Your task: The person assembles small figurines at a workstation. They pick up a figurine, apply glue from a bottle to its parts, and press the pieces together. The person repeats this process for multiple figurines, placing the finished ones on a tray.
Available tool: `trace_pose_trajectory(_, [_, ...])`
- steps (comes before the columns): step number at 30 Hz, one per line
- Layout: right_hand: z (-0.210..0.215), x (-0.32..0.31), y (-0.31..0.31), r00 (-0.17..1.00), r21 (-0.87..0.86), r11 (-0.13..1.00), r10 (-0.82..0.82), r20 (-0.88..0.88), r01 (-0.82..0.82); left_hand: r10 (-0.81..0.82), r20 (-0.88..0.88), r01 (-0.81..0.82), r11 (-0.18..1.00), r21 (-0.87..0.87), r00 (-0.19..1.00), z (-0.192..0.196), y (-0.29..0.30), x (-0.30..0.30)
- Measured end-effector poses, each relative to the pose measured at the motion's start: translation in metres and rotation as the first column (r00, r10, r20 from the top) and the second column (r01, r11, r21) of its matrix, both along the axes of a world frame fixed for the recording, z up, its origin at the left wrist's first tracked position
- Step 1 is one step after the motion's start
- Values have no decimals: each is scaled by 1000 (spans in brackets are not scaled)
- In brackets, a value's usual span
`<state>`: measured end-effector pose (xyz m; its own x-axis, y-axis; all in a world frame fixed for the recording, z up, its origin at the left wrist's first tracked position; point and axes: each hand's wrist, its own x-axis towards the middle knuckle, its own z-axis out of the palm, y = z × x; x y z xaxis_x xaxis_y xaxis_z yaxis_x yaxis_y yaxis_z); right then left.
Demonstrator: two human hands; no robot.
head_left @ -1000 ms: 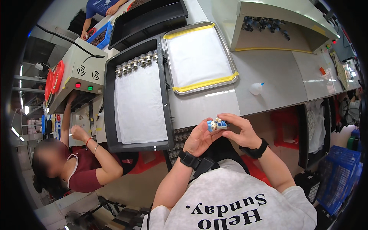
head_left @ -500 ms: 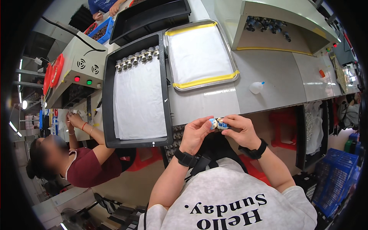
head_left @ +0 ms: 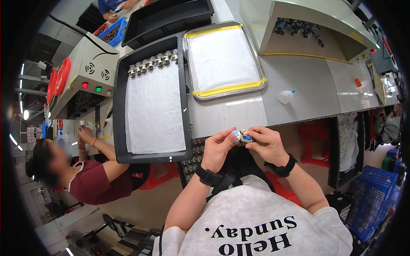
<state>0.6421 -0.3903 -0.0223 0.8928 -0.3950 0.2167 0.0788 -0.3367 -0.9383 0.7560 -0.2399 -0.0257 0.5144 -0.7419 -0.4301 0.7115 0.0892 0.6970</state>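
Observation:
Between my two hands, just off the table's near edge, is a small blue and white toy figurine (head_left: 242,136). My left hand (head_left: 218,148) pinches its blue-and-white end between thumb and fingers. At the other end, the thumb and fingers of my right hand (head_left: 271,146) grip the blue body. My fingertips cover part of the figurine, so its finer details are hidden. Left of my hands stands a black tray (head_left: 183,115) lined with white cloth. Several small figurines (head_left: 150,64) lie in a row along its far end.
A metal tray (head_left: 228,90) with white lining and yellow tape lies beyond my hands. Nearby stands a white bottle with a blue tip (head_left: 285,97). A pale box-shaped machine (head_left: 316,53) holds several dark figurines. To the left sits a co-worker (head_left: 98,181); blue crates (head_left: 371,200) stand right.
The figurine has turned slightly between my fingers, showing more of its blue side. My hands stay in nearly the same place. The co-worker at left has shifted a little.

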Motion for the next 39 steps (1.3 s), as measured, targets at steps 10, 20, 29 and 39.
trace_pose_trajectory(10, [7, 4, 1, 1000, -12, 1000, 3, -3, -3, -7, 2, 7, 1000, -22, 1000, 0, 2, 5])
trace_pose_trajectory(20, [13, -8, 10, 994, 295, 956, 32, -105, 1, -58, -62, 55, 997, -49, 996, -1, 4, 6])
trace_pose_trajectory(29, [22, -25, 30, 988, 325, 936, -106, -111, 137, -80, -80, 70, 990, -123, 994, -7, 0, -5])
trace_pose_trajectory(39, [3, -33, 19, 972, 282, 933, -188, -141, 222, -66, -26, 61, 986, -154, 997, -12, -15, -24])
